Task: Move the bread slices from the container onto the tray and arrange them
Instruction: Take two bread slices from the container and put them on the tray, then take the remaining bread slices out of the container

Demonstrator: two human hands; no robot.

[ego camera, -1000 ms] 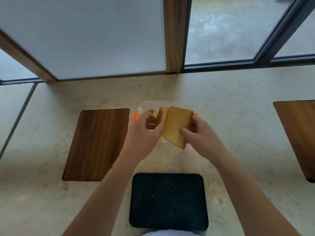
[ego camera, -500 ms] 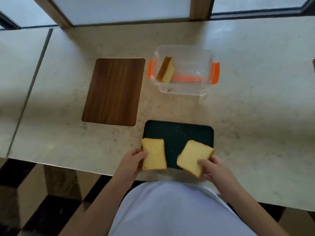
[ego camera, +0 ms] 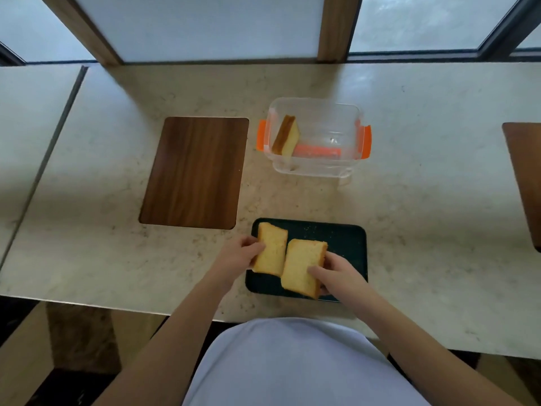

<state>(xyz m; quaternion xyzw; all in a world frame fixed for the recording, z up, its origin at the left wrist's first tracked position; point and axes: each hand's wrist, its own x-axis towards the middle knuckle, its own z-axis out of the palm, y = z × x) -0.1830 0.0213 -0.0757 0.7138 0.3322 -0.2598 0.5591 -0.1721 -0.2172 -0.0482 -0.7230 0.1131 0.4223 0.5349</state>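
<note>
Two bread slices are held over the dark tray (ego camera: 351, 247): the left slice (ego camera: 270, 249) is pinched by the left hand (ego camera: 238, 256), the right slice (ego camera: 303, 268) by the right hand (ego camera: 336, 273). They are best lowered flat, side by side without overlap, toward the tray's left. A third slice (ego camera: 287, 135) leans inside the container (ego camera: 345, 168) beyond the tray.

1. The dark tray (ego camera: 351, 247) at lower centre is bare along its right strip and far edge; two bread slices, one (ego camera: 270, 249) beside the other (ego camera: 301, 268), and both hands cover its left and middle.
2. Bare counter (ego camera: 424, 200) lies open between the tray and the clear container (ego camera: 314, 136) at upper centre.
3. One slice (ego camera: 287, 136) leans at the container's left end; its right part is free.
4. A wooden inlay (ego camera: 193, 172) sits flush at centre left.
</note>
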